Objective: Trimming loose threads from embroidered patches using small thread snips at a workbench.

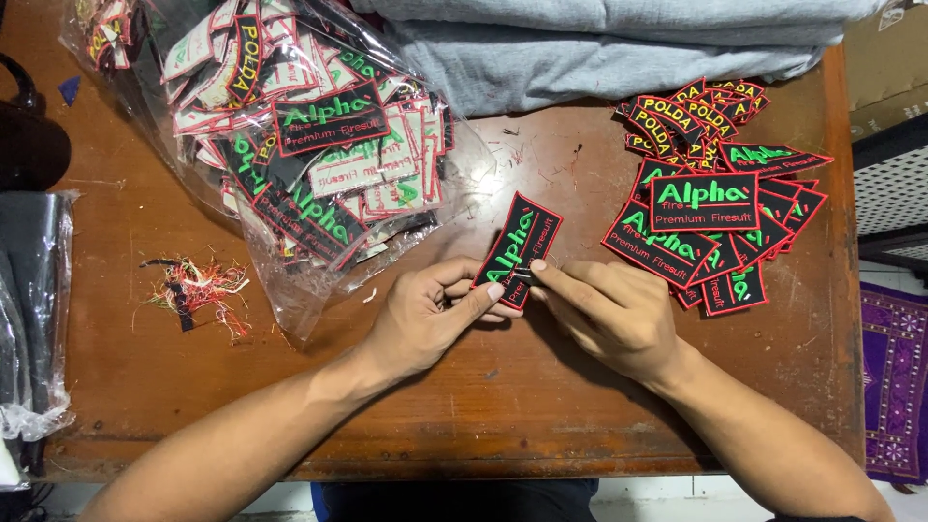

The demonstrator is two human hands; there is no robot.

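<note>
Here I have both hands pinched on one black patch (pixel 518 248), left hand (pixel 432 315) at its lower edge, right hand (pixel 607 311) beside it, above the wooden surface (pixel 503 387), between the bag (pixel 290 145) and the pile (pixel 715 208).

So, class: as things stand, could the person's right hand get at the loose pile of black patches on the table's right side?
Probably yes. The right hand lies just beside the patch pile, with nothing between them, though its fingertips now pinch the single patch shared with the left hand.
</note>
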